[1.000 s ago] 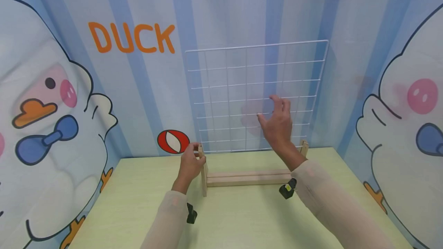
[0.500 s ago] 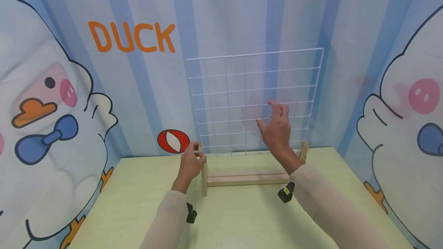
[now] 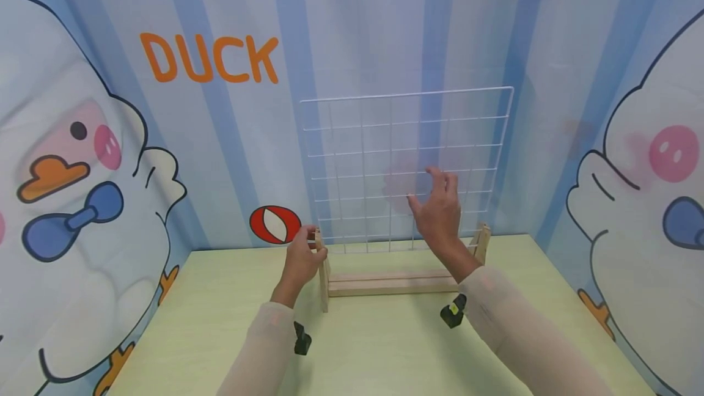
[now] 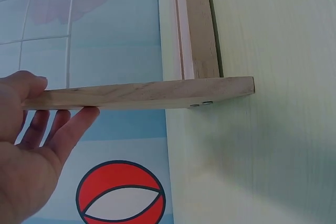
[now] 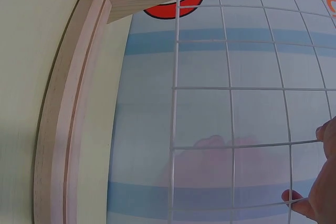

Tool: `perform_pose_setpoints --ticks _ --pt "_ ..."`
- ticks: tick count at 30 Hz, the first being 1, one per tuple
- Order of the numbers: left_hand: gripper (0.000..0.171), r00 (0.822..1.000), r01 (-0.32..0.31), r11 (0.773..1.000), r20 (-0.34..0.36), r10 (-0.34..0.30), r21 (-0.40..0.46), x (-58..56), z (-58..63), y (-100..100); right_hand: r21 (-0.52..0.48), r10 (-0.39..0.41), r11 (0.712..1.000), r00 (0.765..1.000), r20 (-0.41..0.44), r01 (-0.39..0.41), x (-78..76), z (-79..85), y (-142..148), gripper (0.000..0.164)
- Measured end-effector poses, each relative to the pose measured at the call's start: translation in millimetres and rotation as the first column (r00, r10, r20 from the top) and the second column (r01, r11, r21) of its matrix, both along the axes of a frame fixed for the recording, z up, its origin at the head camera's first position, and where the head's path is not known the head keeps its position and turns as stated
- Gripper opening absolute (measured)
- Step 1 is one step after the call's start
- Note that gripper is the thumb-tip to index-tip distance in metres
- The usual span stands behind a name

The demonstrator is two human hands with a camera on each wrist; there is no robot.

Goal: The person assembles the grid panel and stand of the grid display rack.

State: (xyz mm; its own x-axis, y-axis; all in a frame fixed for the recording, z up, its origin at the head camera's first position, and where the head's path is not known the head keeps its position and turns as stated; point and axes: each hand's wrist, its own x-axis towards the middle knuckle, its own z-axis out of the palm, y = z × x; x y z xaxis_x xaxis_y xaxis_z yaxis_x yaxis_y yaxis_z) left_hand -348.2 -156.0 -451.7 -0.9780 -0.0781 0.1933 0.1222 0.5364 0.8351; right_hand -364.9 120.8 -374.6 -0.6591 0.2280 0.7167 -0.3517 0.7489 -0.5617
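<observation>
A white wire grid panel point(image 3: 407, 94) stands upright, its lower edge between the two uprights of a wooden stand. My right hand point(image 3: 440, 216) grips the panel on its right half. In the right wrist view, its fingertips point(image 5: 295, 198) lie at the wires, with part of the hand out of frame. My left hand point(image 3: 301, 261) pinches the top of the left wooden upright point(image 4: 147, 94), thumb on one side and fingers on the other. The bottom wire point(image 5: 174, 114) hangs above the stand's crossbar point(image 3: 393, 286). My right forearm hides part of the right upright point(image 3: 483, 244).
The stand sits on a pale yellow table point(image 3: 374, 347). Behind the table hangs a blue striped curtain point(image 3: 357, 23) printed with ducks, orange letters and a red ball. A small black device point(image 3: 453, 311) is strapped at each wrist.
My right hand has lowered the wire grid panel, bringing its bottom edge down between the uprights. The left hand stays in place on the left upright.
</observation>
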Motion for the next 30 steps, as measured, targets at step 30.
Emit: perform_pose_setpoints --ticks 30 --pt "0.086 0.950 -0.077 0.997 -0.304 0.069 -0.014 8.2 98.8 28.7 -0.014 0.010 1.000 0.999 0.042 -0.010 -0.5 -5.1 2.7 0.063"
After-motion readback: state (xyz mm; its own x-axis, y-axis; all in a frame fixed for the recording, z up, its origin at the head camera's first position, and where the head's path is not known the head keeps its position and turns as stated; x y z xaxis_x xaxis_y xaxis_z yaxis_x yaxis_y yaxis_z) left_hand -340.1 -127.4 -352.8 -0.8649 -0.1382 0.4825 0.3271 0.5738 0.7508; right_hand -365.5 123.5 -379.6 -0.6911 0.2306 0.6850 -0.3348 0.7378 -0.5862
